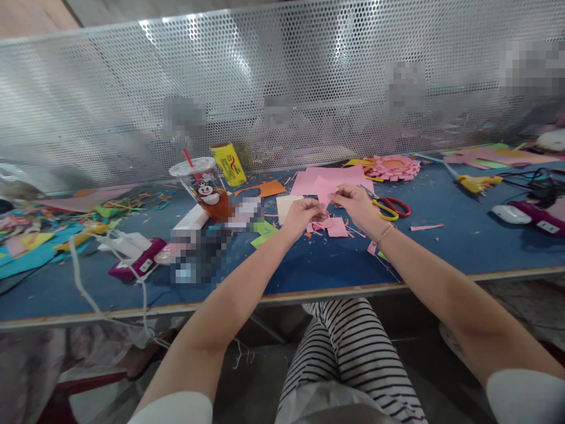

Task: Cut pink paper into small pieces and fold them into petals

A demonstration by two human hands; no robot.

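Note:
Between my two hands a small piece of pink paper (324, 187) is held up above the table. My left hand (306, 213) pinches its lower left edge. On its right side, my right hand (353, 201) grips it between thumb and fingers. Behind it lies a larger pink sheet (351, 175), with a cream sheet (286, 206) to the left. Scissors (391, 207) with yellow and red handles rest just right of my right hand. Pink cut pieces (338, 227) and thin scraps are scattered below my hands.
A cup with a red straw (207, 191) stands left, near a yellow box (228, 164). Purple power strips (136, 259) with cords lie at both sides. A yellow glue gun (479, 184) and a pink fringed paper ring (397, 168) are at right. A perforated metal screen (309, 76) runs behind.

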